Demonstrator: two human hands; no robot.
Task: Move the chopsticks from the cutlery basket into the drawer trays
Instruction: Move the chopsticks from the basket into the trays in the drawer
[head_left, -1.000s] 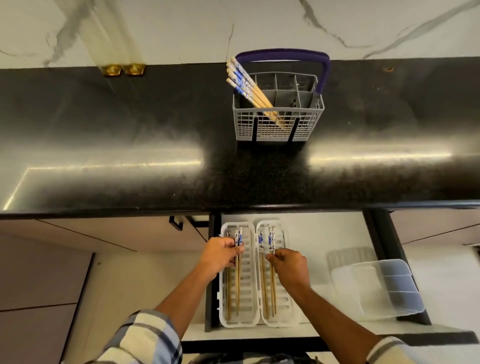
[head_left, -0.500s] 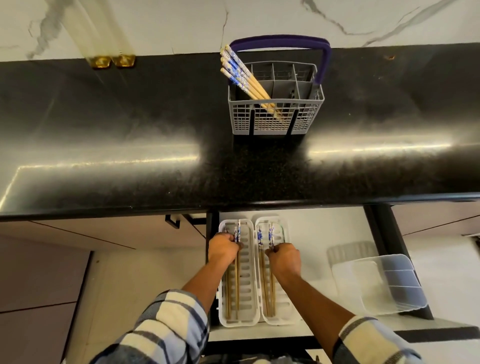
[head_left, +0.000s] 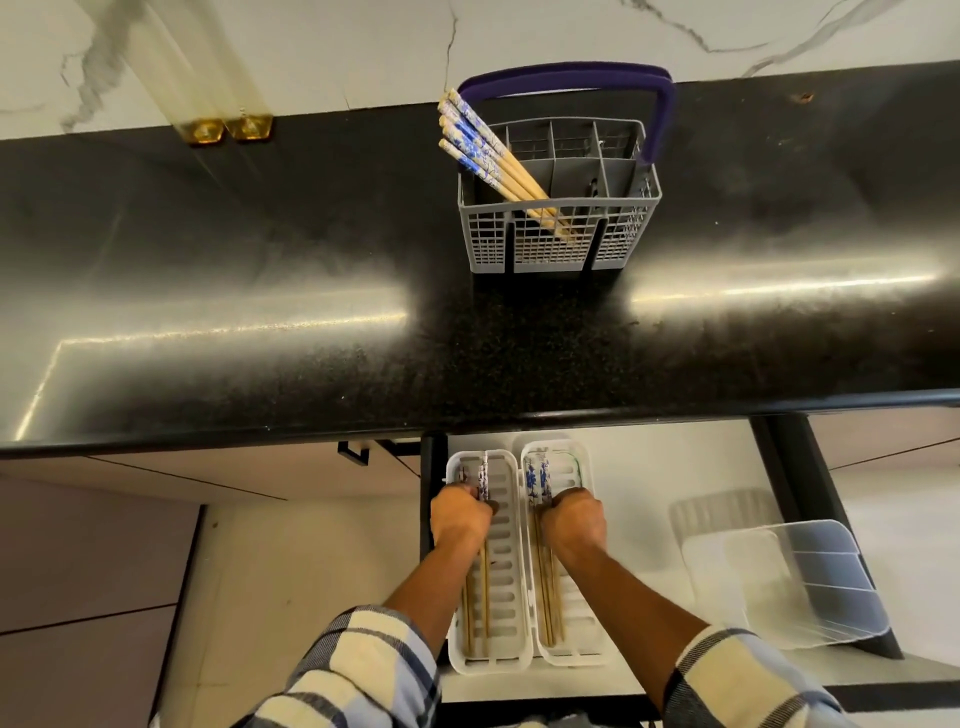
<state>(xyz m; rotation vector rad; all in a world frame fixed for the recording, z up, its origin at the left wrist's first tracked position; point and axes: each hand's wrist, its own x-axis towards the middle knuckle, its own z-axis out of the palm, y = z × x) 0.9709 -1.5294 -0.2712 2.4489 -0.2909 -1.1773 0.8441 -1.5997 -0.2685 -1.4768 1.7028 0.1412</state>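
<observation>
1. Two hands down in the drawer: left hand (head_left: 460, 517) curled on chopsticks (head_left: 484, 566) in left tray (head_left: 506, 662), right hand (head_left: 571, 519) curled on a pair in right tray (head_left: 589, 660).
2. Lay sticks flat, parallel, patterned ends rearward.
3. Loosen fingers gently; avoid rolling.
4. Fetch remaining bundle (head_left: 485, 150) from cutlery basket (head_left: 561, 249).

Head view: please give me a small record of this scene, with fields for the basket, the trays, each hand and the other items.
cutlery basket: grey, purple handle, on the black counter
chopsticks in basket: a bunch, leaning left
left tray: white, in open drawer, chopsticks lengthwise
right tray: white, beside it, chopsticks lengthwise
left hand: fist on left tray's chopsticks
right hand: fist on right tray's chopsticks
clear container: right side of drawer
</observation>
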